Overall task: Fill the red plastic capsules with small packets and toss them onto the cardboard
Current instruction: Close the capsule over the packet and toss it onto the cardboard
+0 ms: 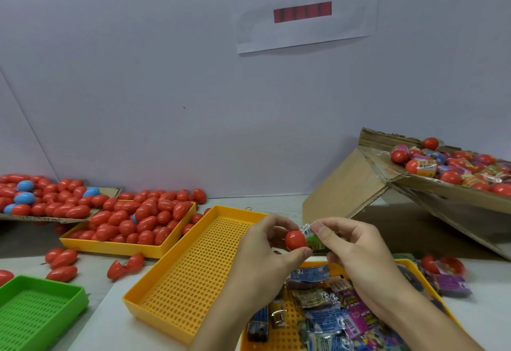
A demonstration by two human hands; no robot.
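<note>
Red plastic capsules lie in heaps: a mass of filled ones mixed with packets on the tilted brown cardboard sheet (345,184) at the right, propped above the pale surface (110,301), and closed egg-shaped ones piled in the far yellow perforated plastic tray (110,245) and on a flat cardboard piece (107,191) at the left, a few blue ones among them. An empty yellow perforated tray (190,273) sits in the middle, a green perforated tray (36,309) at the lower left, and a third yellow tray (279,334) below the hands holds small printed foil packets (323,320). The left hand (265,254) grips one red capsule half (295,240) between thumb and fingers above the trays. The right hand (356,248) pinches a green packet (313,240) whose end meets the capsule's opening.
</note>
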